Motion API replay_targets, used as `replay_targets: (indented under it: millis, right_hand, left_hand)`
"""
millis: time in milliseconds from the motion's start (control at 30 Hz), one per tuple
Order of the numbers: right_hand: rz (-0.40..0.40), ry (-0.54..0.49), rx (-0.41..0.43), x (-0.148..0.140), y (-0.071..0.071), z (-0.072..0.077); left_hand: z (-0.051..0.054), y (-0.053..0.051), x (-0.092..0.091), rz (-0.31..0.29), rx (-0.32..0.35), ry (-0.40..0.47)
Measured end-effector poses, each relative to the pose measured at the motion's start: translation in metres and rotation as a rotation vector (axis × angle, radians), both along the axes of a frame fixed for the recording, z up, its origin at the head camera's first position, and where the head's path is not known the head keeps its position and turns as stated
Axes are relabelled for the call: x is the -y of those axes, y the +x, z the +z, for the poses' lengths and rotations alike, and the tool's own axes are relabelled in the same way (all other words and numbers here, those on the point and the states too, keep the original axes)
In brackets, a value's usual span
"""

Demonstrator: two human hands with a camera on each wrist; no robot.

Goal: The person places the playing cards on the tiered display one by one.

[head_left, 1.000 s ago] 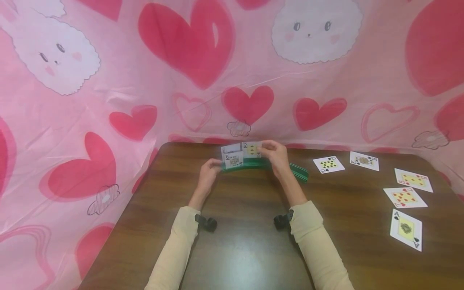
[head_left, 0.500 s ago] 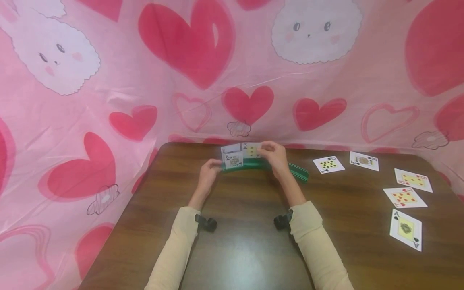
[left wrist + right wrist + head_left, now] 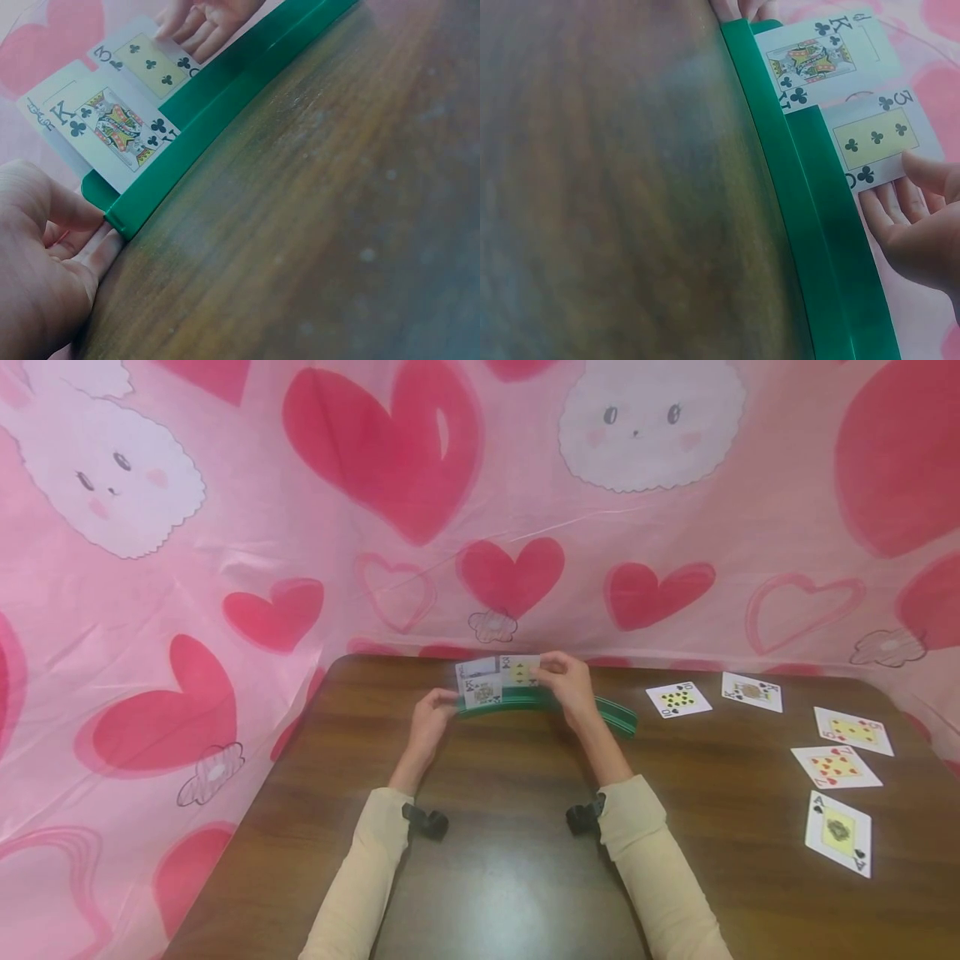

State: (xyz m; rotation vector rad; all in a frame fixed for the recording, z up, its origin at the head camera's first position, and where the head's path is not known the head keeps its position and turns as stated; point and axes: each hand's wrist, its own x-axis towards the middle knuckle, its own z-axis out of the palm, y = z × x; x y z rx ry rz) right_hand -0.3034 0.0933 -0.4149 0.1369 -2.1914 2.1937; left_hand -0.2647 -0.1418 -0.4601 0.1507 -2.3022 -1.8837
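A curved green card holder (image 3: 618, 718) stands near the table's far edge. Its left end is pinched between thumb and fingers of my left hand (image 3: 432, 720). Close to that end, a king of clubs (image 3: 116, 131) stands in the front slot, partly covering another card (image 3: 64, 86) behind it. To the right, a three of clubs (image 3: 875, 139) rises behind the holder's green wall, its lower edge hidden. My right hand (image 3: 567, 683) pinches this card by its right side, thumb on the face and fingers behind.
Face-up cards lie on the table to the right: a ten (image 3: 678, 700), a king (image 3: 752, 692), a five (image 3: 853, 731), a seven (image 3: 836, 767) and an ace of spades (image 3: 838, 832). A pink heart-patterned cloth (image 3: 585, 527) hangs behind the brown table (image 3: 487, 860).
Both hands and the cards stay nearly still. The head view has shifted very slightly.
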Motion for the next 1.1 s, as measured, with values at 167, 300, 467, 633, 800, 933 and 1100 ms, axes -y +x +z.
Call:
replay_targets:
  millis: [167,300,467,633,800,933,1100]
  right_hand:
    - [0.000,0.011,-0.009,0.000,0.000,-0.001]
    - [-0.003,0.011,-0.015,-0.001,-0.001,-0.002]
    - [0.002,0.022,-0.010,-0.001,-0.001,-0.002]
    - [0.006,0.021,-0.013,-0.001,0.000,-0.002]
    - [0.009,0.006,-0.029,-0.005,0.000,0.000]
    - [-0.006,-0.075,-0.032,-0.019,0.000,0.004]
    - [-0.001,-0.229,-0.032,-0.045,0.005,0.018]
  left_hand:
    - [-0.002,-0.001,0.000,-0.007,-0.011,0.004]
    - [0.000,-0.001,0.000,-0.005,-0.004,-0.003]
    - [0.001,0.000,0.000,-0.006,0.003,-0.014]
    - [0.001,0.000,0.000,-0.001,0.016,-0.009]
    - [0.001,0.000,-0.001,-0.003,0.008,-0.004]
    - [0.001,0.000,-0.002,-0.002,-0.005,-0.016]
    - [0.002,0.001,-0.001,0.016,-0.005,0.001]
